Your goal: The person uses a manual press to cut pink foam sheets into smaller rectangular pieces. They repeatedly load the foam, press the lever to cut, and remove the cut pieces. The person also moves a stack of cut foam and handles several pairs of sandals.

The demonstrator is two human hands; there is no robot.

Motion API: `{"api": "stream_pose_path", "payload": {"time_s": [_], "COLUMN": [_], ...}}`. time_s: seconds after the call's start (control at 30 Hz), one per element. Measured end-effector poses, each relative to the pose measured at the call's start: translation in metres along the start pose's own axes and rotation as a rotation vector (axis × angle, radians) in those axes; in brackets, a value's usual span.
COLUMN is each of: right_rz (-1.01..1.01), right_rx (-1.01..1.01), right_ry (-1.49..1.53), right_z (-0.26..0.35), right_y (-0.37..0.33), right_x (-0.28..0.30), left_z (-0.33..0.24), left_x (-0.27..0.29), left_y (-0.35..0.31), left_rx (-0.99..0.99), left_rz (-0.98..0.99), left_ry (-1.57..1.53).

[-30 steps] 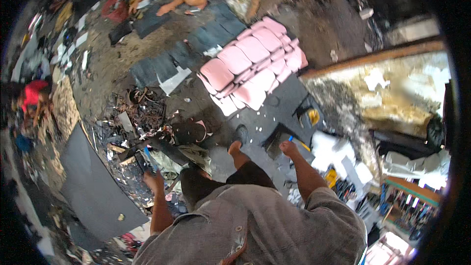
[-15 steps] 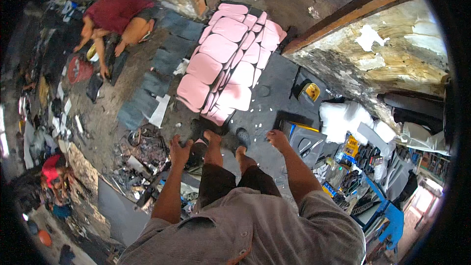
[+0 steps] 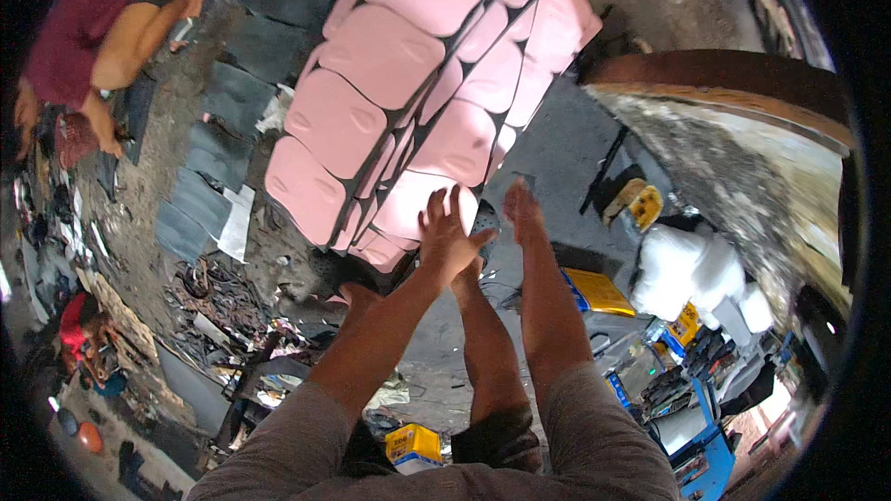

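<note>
On the ground straight ahead of us lies a stack of pink moulded foam pads (image 3: 418,93), and both our arms reach out toward its near end. The stack's long axis runs from near left to far right, its far end pointing away toward the upper right; each pad is a rounded oblong, laid in rows with dark gaps between.

Our left hand (image 3: 445,239) is spread open, fingers fanned, lying over the nearest pink pad at the stack's near edge; it grips nothing that we can see, and we cannot tell whether it presses the pad or only hovers over it. Our right hand (image 3: 522,211) is just beside it to the right, fingers extended flat and together, over the dark grey sheet (image 3: 557,144) beside the stack; it holds nothing.

Below the hands our bare leg and foot (image 3: 357,297) stand close to the stack's near corner.

To the left, grey rectangular mats (image 3: 209,195) lie in rows on the dirt, with a heap of dark scrap (image 3: 218,292) nearer. A person in a dark red top (image 3: 88,23) sits at the far left. To the right we see a yellow flat package (image 3: 594,289), white bundled bags (image 3: 691,264) and a brown wooden beam (image 3: 715,74) farther off. A small yellow box (image 3: 413,445) sits near our knees.
</note>
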State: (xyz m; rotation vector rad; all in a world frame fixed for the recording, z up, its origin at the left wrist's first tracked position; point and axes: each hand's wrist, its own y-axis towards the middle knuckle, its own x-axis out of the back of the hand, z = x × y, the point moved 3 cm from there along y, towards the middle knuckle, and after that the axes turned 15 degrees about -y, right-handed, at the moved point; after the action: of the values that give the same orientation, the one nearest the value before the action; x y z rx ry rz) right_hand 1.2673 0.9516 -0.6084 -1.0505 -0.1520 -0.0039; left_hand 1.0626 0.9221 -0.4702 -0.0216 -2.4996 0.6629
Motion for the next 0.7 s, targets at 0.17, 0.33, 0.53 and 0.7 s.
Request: {"api": "stream_pose_path", "payload": {"time_s": [0.17, 0.33, 0.53, 0.7], "right_rz": [-0.103, 0.079, 0.313, 0.271], "right_rx": [0.117, 0.101, 0.334, 0.214], "right_ry": [0.251, 0.267, 0.279, 0.261], "right_z": [0.038, 0.048, 0.078, 0.089], "right_y": [0.105, 0.111, 0.064, 0.054], "right_x": [-0.024, -0.055, -0.072, -0.086], "left_z": [0.022, 0.046, 0.026, 0.033], "left_x": [-0.079, -0.071, 0.02, 0.109], "left_y": [0.069, 0.073, 0.048, 0.043], "left_rx": [-0.074, 0.057, -0.014, -0.01], "left_rz": [0.041, 0.098, 0.01, -0.009], "left_ry": [0.194, 0.263, -0.093, -0.18]}}
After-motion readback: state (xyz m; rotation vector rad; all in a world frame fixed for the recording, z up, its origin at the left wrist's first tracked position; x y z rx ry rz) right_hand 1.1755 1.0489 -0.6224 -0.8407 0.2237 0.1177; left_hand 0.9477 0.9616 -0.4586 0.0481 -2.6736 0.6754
